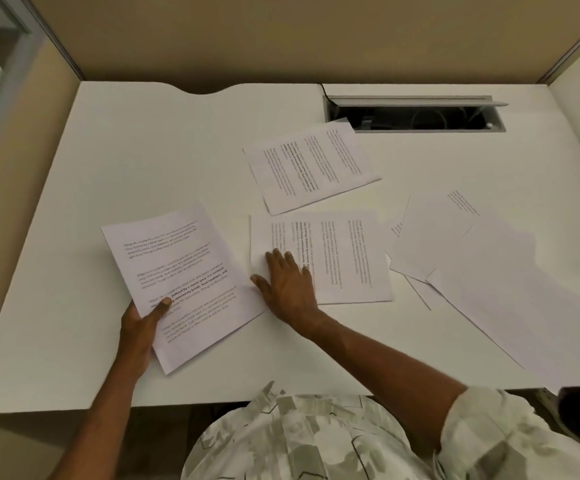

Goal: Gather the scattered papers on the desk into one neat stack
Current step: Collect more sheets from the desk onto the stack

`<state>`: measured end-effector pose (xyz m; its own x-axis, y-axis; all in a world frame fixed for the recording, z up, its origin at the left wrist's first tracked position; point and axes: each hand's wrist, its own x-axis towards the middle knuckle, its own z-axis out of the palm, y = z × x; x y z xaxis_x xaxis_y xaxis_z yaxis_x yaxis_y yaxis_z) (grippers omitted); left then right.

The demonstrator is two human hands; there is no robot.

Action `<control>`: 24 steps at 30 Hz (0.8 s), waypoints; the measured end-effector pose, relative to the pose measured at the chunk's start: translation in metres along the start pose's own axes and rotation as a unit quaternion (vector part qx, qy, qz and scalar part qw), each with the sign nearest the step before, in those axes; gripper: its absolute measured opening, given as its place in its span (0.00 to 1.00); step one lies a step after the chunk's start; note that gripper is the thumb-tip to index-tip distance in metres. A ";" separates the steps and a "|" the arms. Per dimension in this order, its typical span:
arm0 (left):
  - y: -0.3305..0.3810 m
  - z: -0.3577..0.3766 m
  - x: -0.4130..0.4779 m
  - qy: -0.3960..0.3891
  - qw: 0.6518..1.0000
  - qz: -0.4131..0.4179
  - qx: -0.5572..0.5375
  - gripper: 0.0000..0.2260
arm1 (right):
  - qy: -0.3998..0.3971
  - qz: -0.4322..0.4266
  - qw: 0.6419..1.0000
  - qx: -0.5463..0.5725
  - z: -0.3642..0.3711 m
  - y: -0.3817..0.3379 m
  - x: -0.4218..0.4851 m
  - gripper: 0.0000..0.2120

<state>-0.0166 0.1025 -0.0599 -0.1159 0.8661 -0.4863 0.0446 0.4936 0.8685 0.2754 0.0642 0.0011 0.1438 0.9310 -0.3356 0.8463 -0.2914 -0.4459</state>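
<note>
Gathering is under way, with most pages not yet collected. The left hand (141, 327) pinches a printed sheet (184, 282) by its near-left edge, thumb on top and the other fingers hidden beneath, at about 8 o'clock on the desk (143, 150). The right hand (288, 285) lies flat, fingers straight and slightly spread, pressing the left part of the middle sheet (344, 258). This sheet sits near the desk's centre, just beside the held one. A third sheet (312, 164) lies skewed at 12 o'clock from it, near edge meeting or slightly overlapping it, far corner reaching over the open cable tray (416, 116). At 3 o'clock an overlapping heap of pages (454, 244) spreads toward the right side of the desk.

I judge the step in hand to be drawing the middle sheet toward the held one. The next move calls for sliding it left under the flat palm and joining it to the held sheet with edges matched, then reaching to 12 and 3 o'clock.
</note>
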 end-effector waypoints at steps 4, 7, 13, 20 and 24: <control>-0.002 -0.002 0.001 0.007 1.000 0.001 0.011 0.19 | 0.057 -0.034 0.998 0.015 0.000 0.020 0.009 0.29; -0.005 -0.002 0.001 0.009 1.000 0.007 0.021 0.21 | 0.188 -0.020 0.977 0.098 -0.032 0.041 0.037 0.19; -0.001 0.000 -0.003 0.008 1.000 0.006 0.016 0.16 | 0.277 0.173 0.911 0.251 -0.118 0.120 0.133 0.24; 0.002 0.002 -0.006 0.013 1.000 0.000 0.024 0.17 | 0.194 0.297 0.919 0.170 -0.158 0.173 0.200 0.43; -0.001 0.001 -0.004 0.019 0.999 -0.006 0.032 0.17 | 0.164 0.328 0.911 0.188 -0.160 0.176 0.211 0.38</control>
<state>-0.0154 0.0988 -0.0591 -0.1543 0.8569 -0.4919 0.1053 0.5093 0.8542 0.5373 0.2449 -0.0154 0.7539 0.5261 -0.3935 0.2958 -0.8066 -0.5118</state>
